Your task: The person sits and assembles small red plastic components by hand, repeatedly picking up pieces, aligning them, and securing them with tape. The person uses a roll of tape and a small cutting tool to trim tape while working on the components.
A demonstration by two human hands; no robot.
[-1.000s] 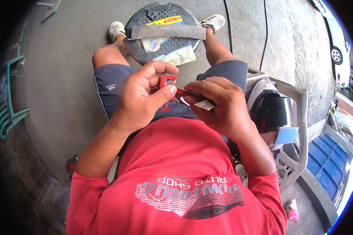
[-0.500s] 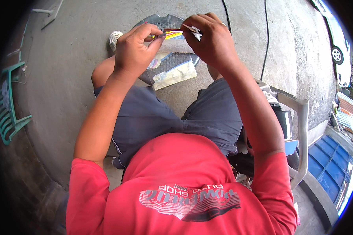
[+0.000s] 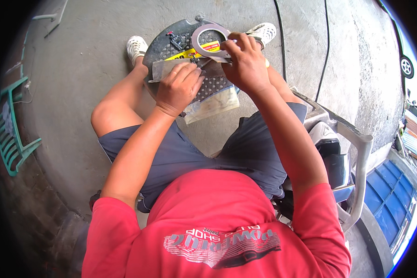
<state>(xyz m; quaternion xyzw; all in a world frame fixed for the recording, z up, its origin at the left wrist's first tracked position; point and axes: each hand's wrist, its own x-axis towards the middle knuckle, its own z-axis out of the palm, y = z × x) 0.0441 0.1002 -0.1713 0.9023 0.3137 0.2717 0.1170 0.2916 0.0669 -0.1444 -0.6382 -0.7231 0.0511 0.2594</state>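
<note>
My left hand (image 3: 178, 88) is low over a small round black stool (image 3: 155, 48), with thumb and fingertips pressed together. Whatever small dark piece sits at those fingertips is too small to make out. To its right, my right hand (image 3: 246, 64) has its fingers curled at the edge of a roll of tape (image 3: 197, 38), brownish-grey with a pale core. A thin grey strip shows below the roll, between the hands. Under the roll lies a flat yellow and red package (image 3: 183, 55). A grey translucent sheet (image 3: 161, 70) is beside my left hand.
A small black part with a red tip (image 3: 176, 41) lies on the stool's far left. A pale plastic pouch (image 3: 213, 106) rests at its near edge. Black cables (image 3: 282, 46) cross the concrete floor. A green chair (image 3: 14, 125) stands left, a metal-framed chair (image 3: 356, 139) right.
Both hands have come down nearer the stool. The strip and white piece held up between them no longer show there. The tape roll, black part and grey sheet are now in view.
</note>
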